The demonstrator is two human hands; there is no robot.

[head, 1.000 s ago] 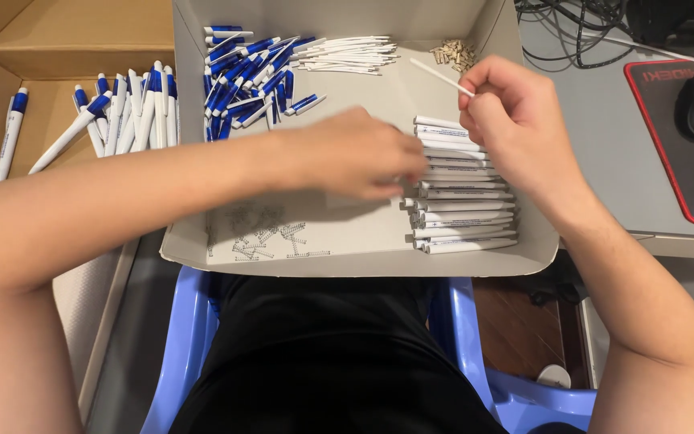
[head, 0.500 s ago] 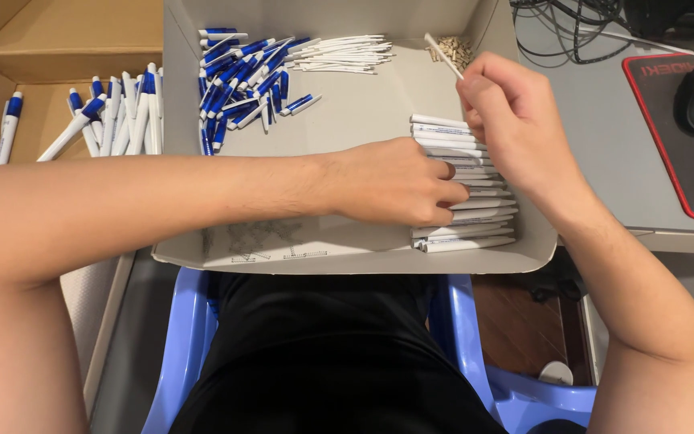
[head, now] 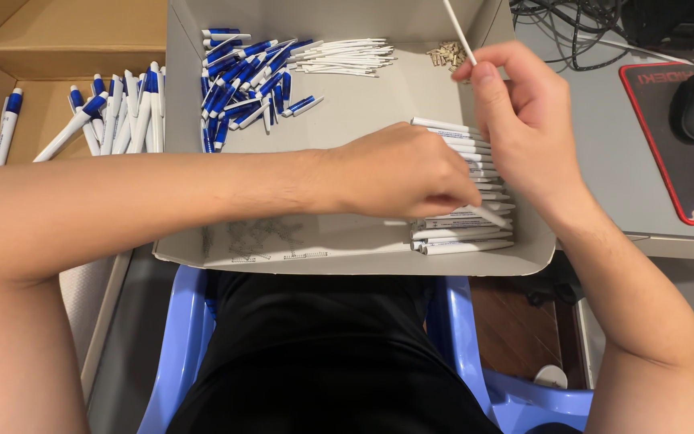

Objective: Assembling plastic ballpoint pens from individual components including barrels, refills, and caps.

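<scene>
The stack of white pen barrels [head: 461, 189], lying at four o'clock in the grey cardboard tray [head: 347, 104], could be toppled if nudged by the left hand [head: 399, 173], closed on one barrel; a thin white refill [head: 459, 30], pinched at one o'clock by the right hand [head: 524, 120], might slip; it is slender and straight.

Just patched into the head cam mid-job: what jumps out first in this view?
Two bare forearms meet over a shallow grey box: the left hand presses on a stack of white pen barrels at its right side, while the right hand pinches a thin white refill. Blue pen parts are heaped at the box's far left.
</scene>
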